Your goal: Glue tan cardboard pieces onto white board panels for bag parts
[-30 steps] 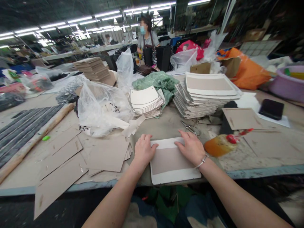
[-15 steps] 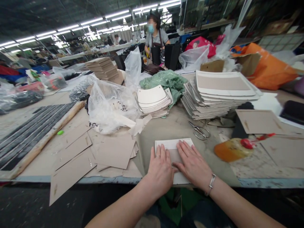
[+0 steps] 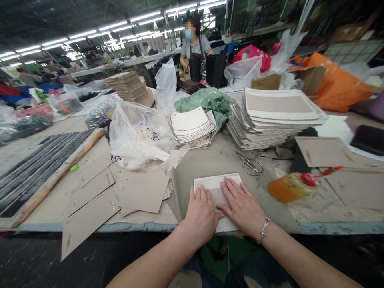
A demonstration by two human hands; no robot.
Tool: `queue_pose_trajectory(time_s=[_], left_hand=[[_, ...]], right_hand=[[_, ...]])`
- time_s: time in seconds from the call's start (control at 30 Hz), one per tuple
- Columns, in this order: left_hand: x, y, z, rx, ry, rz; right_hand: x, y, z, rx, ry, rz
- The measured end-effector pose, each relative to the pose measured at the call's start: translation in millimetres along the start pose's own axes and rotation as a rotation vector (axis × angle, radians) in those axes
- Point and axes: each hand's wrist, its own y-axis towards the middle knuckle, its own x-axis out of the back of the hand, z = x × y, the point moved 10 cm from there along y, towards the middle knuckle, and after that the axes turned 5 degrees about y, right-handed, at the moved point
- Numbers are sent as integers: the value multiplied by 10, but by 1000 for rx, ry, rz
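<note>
A white-edged panel with a grey-beige centre (image 3: pixel 219 197) lies flat at the front edge of the table. On its left side rests my left hand (image 3: pixel 201 212), palm down with the fingers stretched out. My right hand (image 3: pixel 240 206) lies flat across the panel's right side, its fingers spread and its thumb pointing toward the left hand. Parts of the panel are hidden beneath both hands. Scissors (image 3: pixel 250 165) lie just beyond the right hand. To the right, a bottle of amber liquid with a red cap (image 3: pixel 286 188) lies on its side.
Loose grey boards (image 3: pixel 145 192) lie at left, one overhanging the table edge. Behind are a small stack of white panels (image 3: pixel 192 127), a taller stack (image 3: pixel 279 108), a clear plastic bag (image 3: pixel 141 136) and a green bag (image 3: pixel 207 102). A masked person (image 3: pixel 195 48) works across the table.
My left hand has slid slightly toward the near edge on the panel. The right hand stays flat in nearly the same place, and the whole view has shifted a little.
</note>
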Motion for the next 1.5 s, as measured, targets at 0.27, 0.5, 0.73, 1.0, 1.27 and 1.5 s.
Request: queue_pose_trajectory(time_s=[0.27, 0.5, 0.73, 1.0, 1.27, 1.5], left_hand=[[39, -16, 27, 20, -10, -33], [71, -19, 66, 20, -21, -84], [17, -8, 91, 14, -13, -62], [10, 3, 91, 28, -50, 5], [-30, 8, 120, 38, -86, 8], [-35, 5, 118, 28, -109, -1]], right_hand=[[-7, -4, -52, -52, 34, 24], [-34, 8, -94, -92, 70, 71], [3, 5, -153, -104, 52, 34], [-51, 9, -261, -134, -4, 40], [-59, 11, -310, -142, 23, 42], [39, 33, -306, -144, 44, 15]])
